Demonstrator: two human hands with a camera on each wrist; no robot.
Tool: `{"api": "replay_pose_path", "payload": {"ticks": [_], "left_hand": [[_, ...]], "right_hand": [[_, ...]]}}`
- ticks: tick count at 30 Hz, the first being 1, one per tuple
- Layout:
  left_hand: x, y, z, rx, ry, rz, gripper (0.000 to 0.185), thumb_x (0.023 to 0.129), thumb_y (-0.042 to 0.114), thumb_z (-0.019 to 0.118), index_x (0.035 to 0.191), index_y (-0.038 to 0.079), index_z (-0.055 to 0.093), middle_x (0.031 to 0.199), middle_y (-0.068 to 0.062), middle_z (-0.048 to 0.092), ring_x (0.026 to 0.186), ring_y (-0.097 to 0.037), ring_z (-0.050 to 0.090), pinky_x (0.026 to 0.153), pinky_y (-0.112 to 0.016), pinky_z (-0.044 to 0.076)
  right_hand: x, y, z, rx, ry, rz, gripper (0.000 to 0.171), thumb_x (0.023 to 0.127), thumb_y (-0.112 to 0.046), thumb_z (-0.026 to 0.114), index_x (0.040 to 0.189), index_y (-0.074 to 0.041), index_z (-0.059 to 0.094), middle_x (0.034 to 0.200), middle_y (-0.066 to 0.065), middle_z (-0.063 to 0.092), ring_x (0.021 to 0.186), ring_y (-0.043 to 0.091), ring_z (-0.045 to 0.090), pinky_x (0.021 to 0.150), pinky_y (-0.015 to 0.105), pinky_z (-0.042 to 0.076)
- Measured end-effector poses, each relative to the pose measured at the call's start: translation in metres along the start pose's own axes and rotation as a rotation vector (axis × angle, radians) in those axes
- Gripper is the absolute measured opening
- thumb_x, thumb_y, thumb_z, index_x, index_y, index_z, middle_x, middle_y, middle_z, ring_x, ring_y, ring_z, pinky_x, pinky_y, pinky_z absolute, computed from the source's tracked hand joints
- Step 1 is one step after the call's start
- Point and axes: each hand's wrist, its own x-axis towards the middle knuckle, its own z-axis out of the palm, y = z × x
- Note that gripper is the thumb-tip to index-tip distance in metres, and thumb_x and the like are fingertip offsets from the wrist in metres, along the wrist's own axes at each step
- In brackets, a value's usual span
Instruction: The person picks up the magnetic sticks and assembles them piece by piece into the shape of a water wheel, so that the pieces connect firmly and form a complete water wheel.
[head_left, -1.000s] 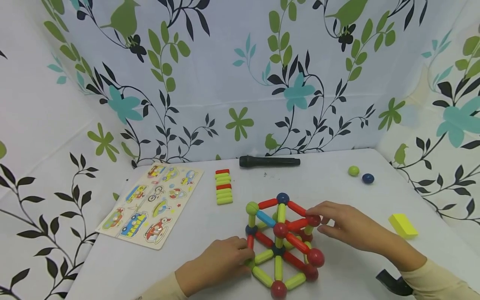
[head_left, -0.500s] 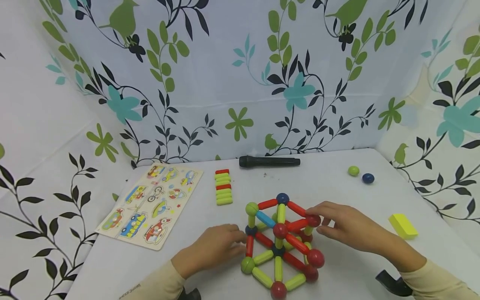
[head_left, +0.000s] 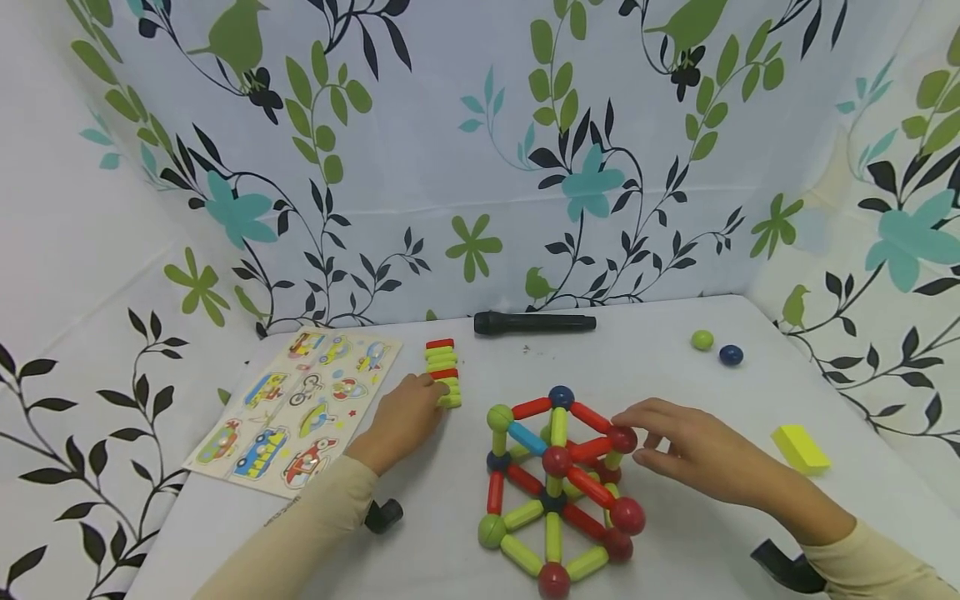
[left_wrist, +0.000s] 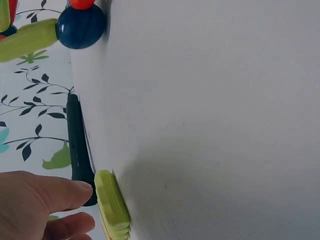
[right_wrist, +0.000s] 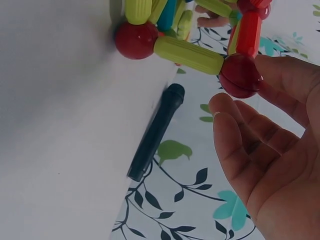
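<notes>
A magnetic stick-and-ball structure [head_left: 553, 525] of red, yellow-green and blue sticks stands on the table, joined by red, green and dark blue balls. My right hand [head_left: 697, 454] is at its upper right. A fingertip touches a red ball [right_wrist: 241, 76] there; the other fingers are loosely bent, apart from the ball in the right wrist view. My left hand [head_left: 405, 417] reaches to the near end of a row of red and yellow-green magnetic sticks [head_left: 442, 353]. In the left wrist view its thumb [left_wrist: 70, 192] lies right beside the yellow-green sticks [left_wrist: 112, 202], fingers parted.
A wooden picture puzzle board [head_left: 296, 400] lies at the left. Towards the back is a black microphone [head_left: 534, 323]. A green ball [head_left: 702, 339], a dark blue ball [head_left: 731, 355] and a yellow block [head_left: 801, 450] are at the right. Patterned cloth [head_left: 472, 167] hangs behind the table.
My left hand has left the green ball at the structure's lower left and moved back and left to the row of sticks. The right hand stays at the red ball.
</notes>
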Motion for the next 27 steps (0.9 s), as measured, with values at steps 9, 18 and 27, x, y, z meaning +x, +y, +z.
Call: {"api": "replay_pose_path", "payload": {"ticks": [9, 18, 27], "left_hand": [[-0.019, 0.009, 0.0, -0.05, -0.029, 0.058, 0.028, 0.091, 0.02, 0.077, 0.119, 0.016, 0.073, 0.099, 0.0, 0.066, 0.09, -0.016, 0.057, 0.071, -0.031, 0.053], [-0.056, 0.043, -0.005, -0.27, -0.242, 0.424, 0.016, 0.093, 0.035, 0.074, 0.106, 0.025, 0.074, 0.094, 0.016, 0.063, 0.083, 0.002, 0.057, 0.075, -0.017, 0.05], [-0.078, 0.062, -0.001, -0.182, -0.196, 0.625, 0.026, 0.09, 0.037, 0.078, 0.113, 0.026, 0.072, 0.102, 0.015, 0.06, 0.084, 0.003, 0.051, 0.075, -0.008, 0.044]], "right_hand": [[0.003, -0.001, -0.007, -0.016, 0.009, -0.008, 0.046, 0.09, -0.023, 0.078, 0.134, -0.021, 0.065, 0.125, -0.001, 0.067, 0.092, 0.003, 0.066, 0.071, 0.018, 0.055], [0.006, -0.001, -0.003, 0.022, -0.03, -0.026, 0.044, 0.091, -0.025, 0.077, 0.134, -0.022, 0.065, 0.117, -0.007, 0.069, 0.092, 0.003, 0.064, 0.073, 0.02, 0.055], [0.007, 0.003, -0.002, 0.029, -0.033, -0.027, 0.043, 0.091, -0.022, 0.078, 0.132, -0.021, 0.066, 0.114, -0.009, 0.07, 0.092, 0.003, 0.063, 0.073, 0.021, 0.056]]}}
